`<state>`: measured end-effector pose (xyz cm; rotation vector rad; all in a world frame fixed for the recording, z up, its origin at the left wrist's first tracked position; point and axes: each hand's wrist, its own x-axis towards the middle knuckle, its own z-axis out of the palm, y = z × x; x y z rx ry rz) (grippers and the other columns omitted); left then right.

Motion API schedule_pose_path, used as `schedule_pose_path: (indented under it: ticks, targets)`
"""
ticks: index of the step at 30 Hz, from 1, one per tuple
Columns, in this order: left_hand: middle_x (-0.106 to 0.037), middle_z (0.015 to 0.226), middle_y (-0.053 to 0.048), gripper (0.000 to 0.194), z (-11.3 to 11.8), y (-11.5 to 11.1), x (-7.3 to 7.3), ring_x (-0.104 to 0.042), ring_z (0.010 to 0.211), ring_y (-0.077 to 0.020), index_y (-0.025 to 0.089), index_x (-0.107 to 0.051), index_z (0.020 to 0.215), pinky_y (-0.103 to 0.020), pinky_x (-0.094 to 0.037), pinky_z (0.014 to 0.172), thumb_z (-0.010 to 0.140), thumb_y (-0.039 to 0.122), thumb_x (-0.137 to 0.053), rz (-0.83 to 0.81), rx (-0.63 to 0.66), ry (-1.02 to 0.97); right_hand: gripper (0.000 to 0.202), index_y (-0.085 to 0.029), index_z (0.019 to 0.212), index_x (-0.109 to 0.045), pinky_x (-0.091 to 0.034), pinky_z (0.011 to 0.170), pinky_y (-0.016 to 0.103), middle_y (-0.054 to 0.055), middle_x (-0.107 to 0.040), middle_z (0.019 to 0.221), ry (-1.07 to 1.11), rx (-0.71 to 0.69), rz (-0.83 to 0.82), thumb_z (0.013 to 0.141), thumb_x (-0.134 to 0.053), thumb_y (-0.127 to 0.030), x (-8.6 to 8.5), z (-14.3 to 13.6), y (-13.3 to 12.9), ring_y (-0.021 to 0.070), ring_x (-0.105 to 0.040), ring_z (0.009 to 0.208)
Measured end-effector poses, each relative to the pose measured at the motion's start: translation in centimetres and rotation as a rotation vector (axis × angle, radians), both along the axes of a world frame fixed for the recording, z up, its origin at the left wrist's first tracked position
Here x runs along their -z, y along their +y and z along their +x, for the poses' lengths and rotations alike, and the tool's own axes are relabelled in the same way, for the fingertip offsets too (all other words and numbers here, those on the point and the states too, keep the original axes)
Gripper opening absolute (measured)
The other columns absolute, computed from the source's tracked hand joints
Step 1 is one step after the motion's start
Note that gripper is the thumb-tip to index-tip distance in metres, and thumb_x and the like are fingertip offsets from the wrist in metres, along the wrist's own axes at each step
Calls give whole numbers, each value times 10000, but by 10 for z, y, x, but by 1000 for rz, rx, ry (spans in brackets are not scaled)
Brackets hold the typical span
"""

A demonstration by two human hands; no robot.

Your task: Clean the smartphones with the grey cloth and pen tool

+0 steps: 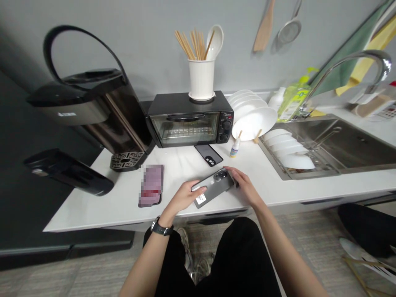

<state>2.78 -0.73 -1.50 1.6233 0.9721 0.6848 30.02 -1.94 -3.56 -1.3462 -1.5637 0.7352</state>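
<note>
Here's the grey phone (212, 190), back up over the worktop's (117, 210) front edge, left hand (183, 197) pinching one end, thumb across the back! The right hand (244, 183) curls at the camera end, its pinch hard to tell, while a black phone case (205, 153) lies just before the toaster oven (189, 145).

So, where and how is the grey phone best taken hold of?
Probably at the end with the white label, from the left, thumb on its back as the left hand has it: the grey phone is flat, back up, with its camera lenses at the other end, by the right hand.
</note>
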Motion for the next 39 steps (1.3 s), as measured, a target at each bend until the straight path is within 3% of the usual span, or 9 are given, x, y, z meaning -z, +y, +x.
schedule_pose_path:
  ticks: [3, 6, 12, 19, 25, 27, 32, 36, 39]
  targets:
    - [-786, 1107, -63, 305, 11, 6, 3, -734, 1000, -238, 188, -735, 1123, -331, -577, 888, 910, 406, -743, 121, -48, 61, 436, -216, 1293, -714, -552, 1032, 440, 85, -781, 1248, -19, 35, -35, 965, -596, -477, 7, 9, -13, 262, -726, 1118]
    - [-762, 1231, -58, 309, 20, 4, 0, -716, 1149, -253, 233, -711, 1212, -385, -544, 1044, 919, 326, -747, 286, -149, 180, 423, -198, 1280, -702, -552, 1021, 467, 102, -785, 1195, -41, 104, -39, 938, -587, -419, 14, 10, -13, 267, -733, 1070]
    - [-615, 1361, -99, 856, 18, -14, -2, -628, 1264, -329, 287, -506, 1554, -495, -533, 1095, 806, 444, -891, 514, -56, 498, 383, -225, 1241, -703, -530, 1046, 470, 112, -764, 1223, -82, 180, -3, 917, -592, -396, 18, 6, -20, 284, -706, 1144]
    - [-609, 1348, -106, 890, 11, -18, 8, -536, 1310, -335, 306, -416, 1629, -515, -509, 1131, 863, 419, -855, 644, 15, 457, 569, -183, 1443, -392, -585, 849, 427, 143, -693, 1162, -34, 427, 50, 953, -585, -399, 12, 15, -37, 246, -699, 902]
    - [-600, 1452, -119, 1075, 9, -27, 12, -527, 1374, -352, 343, -239, 1698, -551, -478, 1175, 838, 390, -882, 607, -10, 456, 410, -221, 1450, -486, -480, 1173, 508, 171, -554, 1510, -318, 36, 147, 1045, -458, -282, 0, -21, -39, 284, -563, 1399]
    - [-578, 1502, -126, 1132, 4, -30, 12, -519, 1403, -348, 353, -131, 1716, -561, -462, 1191, 857, 347, -868, 558, -15, 425, 465, -244, 1534, -474, -427, 1231, 546, 148, -523, 1591, -455, 1, 146, 1074, -442, -302, 4, -26, -49, 302, -500, 1483]
    - [-621, 1472, -103, 1253, -3, -30, 14, -556, 1382, -326, 381, 14, 1714, -540, -469, 1188, 840, 236, -873, 467, -43, 326, 588, -213, 1642, -398, -359, 1249, 648, 170, -507, 1633, -646, 132, 159, 1091, -475, -404, 13, -35, -67, 370, -446, 1539]
    - [-632, 1452, -123, 1270, -2, -29, 16, -594, 1355, -325, 349, 91, 1710, -524, -505, 1157, 848, 166, -825, 440, -98, 324, 518, -135, 1567, -509, -362, 1265, 599, 175, -542, 1603, -641, 6, 178, 1100, -439, -349, 4, -82, -62, 340, -476, 1525]
    - [-481, 1617, -166, 1165, -4, -31, 18, -548, 1430, -309, 340, 143, 1701, -507, -495, 1176, 902, 60, -657, 481, -95, 327, 505, -110, 1550, -523, -352, 1281, 571, 162, -546, 1600, -614, -144, 185, 1104, -403, -314, -6, -117, -67, 308, -473, 1530]
